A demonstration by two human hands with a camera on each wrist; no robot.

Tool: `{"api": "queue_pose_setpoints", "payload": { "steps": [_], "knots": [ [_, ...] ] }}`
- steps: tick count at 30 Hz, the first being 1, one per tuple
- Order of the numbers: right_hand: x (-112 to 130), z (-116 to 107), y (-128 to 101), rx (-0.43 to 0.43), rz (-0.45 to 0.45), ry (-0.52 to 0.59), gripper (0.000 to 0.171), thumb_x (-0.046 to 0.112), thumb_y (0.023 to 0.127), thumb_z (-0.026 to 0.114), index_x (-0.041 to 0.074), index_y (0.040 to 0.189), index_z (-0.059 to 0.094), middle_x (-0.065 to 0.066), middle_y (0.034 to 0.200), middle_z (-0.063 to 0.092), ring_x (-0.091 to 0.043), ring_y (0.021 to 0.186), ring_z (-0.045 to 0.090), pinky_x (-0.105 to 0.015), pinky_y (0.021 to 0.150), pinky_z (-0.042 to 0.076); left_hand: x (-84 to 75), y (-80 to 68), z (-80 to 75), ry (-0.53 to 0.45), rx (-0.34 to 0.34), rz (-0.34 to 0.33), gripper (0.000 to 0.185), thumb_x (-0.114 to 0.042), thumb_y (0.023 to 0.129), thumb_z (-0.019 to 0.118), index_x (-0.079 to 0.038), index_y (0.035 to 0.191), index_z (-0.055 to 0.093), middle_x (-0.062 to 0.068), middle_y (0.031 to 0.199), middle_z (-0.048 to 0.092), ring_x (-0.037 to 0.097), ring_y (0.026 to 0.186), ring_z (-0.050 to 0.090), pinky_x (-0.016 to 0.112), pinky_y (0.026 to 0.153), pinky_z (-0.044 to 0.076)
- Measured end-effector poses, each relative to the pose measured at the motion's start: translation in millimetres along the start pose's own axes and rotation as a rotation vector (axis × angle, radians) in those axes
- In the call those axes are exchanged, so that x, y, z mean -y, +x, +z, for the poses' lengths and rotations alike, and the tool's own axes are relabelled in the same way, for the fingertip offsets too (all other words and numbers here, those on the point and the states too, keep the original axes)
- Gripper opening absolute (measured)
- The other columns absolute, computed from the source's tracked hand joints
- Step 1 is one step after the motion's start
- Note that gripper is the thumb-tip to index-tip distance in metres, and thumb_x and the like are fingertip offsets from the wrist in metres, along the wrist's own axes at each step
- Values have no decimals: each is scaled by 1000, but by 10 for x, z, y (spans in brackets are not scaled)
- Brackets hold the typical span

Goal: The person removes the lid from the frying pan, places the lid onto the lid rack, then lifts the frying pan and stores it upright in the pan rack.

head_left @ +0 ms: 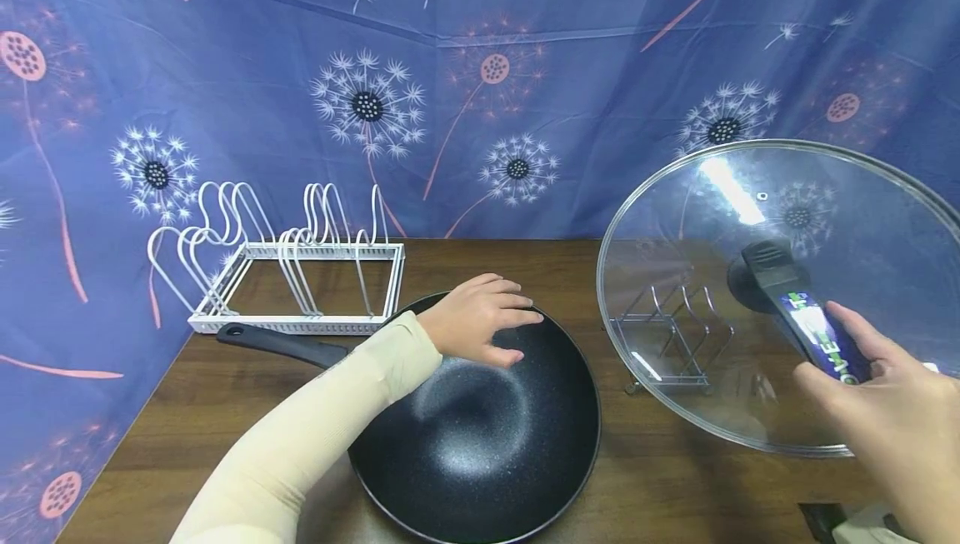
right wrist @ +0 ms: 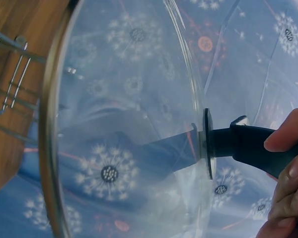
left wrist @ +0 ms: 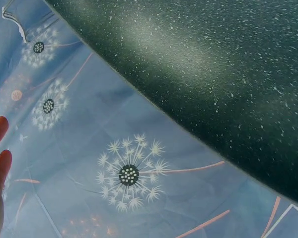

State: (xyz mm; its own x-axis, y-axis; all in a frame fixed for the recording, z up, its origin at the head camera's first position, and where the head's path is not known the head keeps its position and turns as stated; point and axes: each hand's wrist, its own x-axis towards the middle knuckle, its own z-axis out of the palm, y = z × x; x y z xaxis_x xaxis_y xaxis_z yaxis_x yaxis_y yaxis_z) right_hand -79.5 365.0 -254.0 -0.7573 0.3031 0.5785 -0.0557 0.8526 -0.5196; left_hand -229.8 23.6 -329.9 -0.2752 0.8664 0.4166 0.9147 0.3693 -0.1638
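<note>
My right hand [head_left: 892, 398] grips the black handle [right wrist: 258, 148] of a large glass lid [head_left: 675, 219], which is held up at the right with its metal rim all round. Below and left of it, a black wok [head_left: 480, 444] with a speckled inside stands on the table, its long handle [head_left: 281, 346] pointing left. Over the wok's far part hovers my left hand [head_left: 480, 319], fingers extended and holding nothing. In the left wrist view the fingertips [left wrist: 0, 163] appear at the left edge, apart from the wok's dark surface [left wrist: 213, 74].
A white wire rack [head_left: 300, 323] with curved dividers stands at the back left. Through the glass lid shows a small chrome wire rack [head_left: 675, 344]. The wooden table [head_left: 172, 436] meets a blue dandelion-print cloth [head_left: 247, 52] behind. A small black object [head_left: 821, 519] lies at the lower right.
</note>
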Motion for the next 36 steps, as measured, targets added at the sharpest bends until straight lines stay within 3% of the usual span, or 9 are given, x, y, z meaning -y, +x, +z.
{"api": "queue_pose_setpoints", "payload": {
  "steps": [3, 7, 10, 17, 19, 25, 28, 32, 36],
  "knots": [
    [-62, -1, 17, 15, 12, 65, 64, -10, 66, 59, -9, 130, 53, -49, 100, 53, 21, 53, 33, -8, 38, 31, 43, 72, 58, -13, -137, 33, 47, -40, 79, 68, -14, 118, 68, 2, 112, 69, 23, 111, 59, 35, 100, 40],
    [-168, -10, 41, 2, -21, 68, 63, -8, 67, 60, -7, 130, 54, -47, 101, 55, 25, 62, 31, -4, 43, 31, 104, 182, 125, -23, -336, 70, 45, -35, 74, 72, -9, 112, 71, 3, 104, 71, 23, 103, 63, 34, 96, 43],
    [-245, -16, 60, -43, -71, 57, 62, -7, 66, 61, -8, 128, 55, -45, 102, 55, 27, 65, 30, 0, 48, 30, 119, 291, 166, -24, -389, 64, 45, -33, 73, 71, -9, 111, 72, 3, 104, 71, 23, 101, 64, 33, 95, 44],
    [-387, -33, 64, -84, -51, 127, 61, -11, 68, 58, -9, 129, 53, -45, 110, 53, 23, 69, 36, 2, 54, 31, 43, 516, 292, -48, -319, 54, 48, -36, 76, 69, -11, 118, 69, 4, 111, 70, 22, 108, 62, 31, 100, 40],
    [-414, -46, 70, -75, -5, 128, 61, -11, 70, 58, -7, 131, 53, -32, 113, 60, 21, 66, 38, 0, 51, 33, 19, 556, 322, -37, -297, 61, 50, -37, 77, 68, -11, 120, 68, 4, 113, 69, 22, 110, 61, 31, 101, 40],
    [-478, -109, 76, -53, 15, 107, 63, -9, 72, 56, -6, 135, 49, -39, 104, 55, 16, 59, 37, -4, 43, 32, -19, 662, 427, 13, -256, 70, 52, -41, 76, 68, -14, 120, 68, 2, 114, 68, 21, 109, 61, 33, 99, 42],
    [-496, -132, 71, -45, 24, 116, 63, -9, 73, 55, -6, 135, 48, -35, 99, 58, 14, 53, 37, -6, 39, 33, -11, 700, 484, 21, -239, 66, 52, -42, 76, 67, -14, 121, 67, 3, 116, 68, 21, 110, 61, 33, 99, 41],
    [-564, -129, 61, -50, 29, 177, 61, -11, 75, 53, -8, 136, 46, 9, 93, 56, 13, 56, 42, -5, 42, 36, -8, 760, 535, 18, -177, 48, 54, -44, 79, 64, -16, 125, 65, 3, 123, 65, 21, 116, 58, 32, 102, 39],
    [-643, -120, 57, -73, 15, 216, 61, -13, 76, 52, -10, 136, 45, 28, 91, 46, 14, 56, 45, -5, 42, 37, -35, 861, 546, 12, -42, 6, 63, -49, 81, 61, -20, 137, 55, 4, 139, 52, 22, 128, 48, 33, 106, 33]
  ]
}}
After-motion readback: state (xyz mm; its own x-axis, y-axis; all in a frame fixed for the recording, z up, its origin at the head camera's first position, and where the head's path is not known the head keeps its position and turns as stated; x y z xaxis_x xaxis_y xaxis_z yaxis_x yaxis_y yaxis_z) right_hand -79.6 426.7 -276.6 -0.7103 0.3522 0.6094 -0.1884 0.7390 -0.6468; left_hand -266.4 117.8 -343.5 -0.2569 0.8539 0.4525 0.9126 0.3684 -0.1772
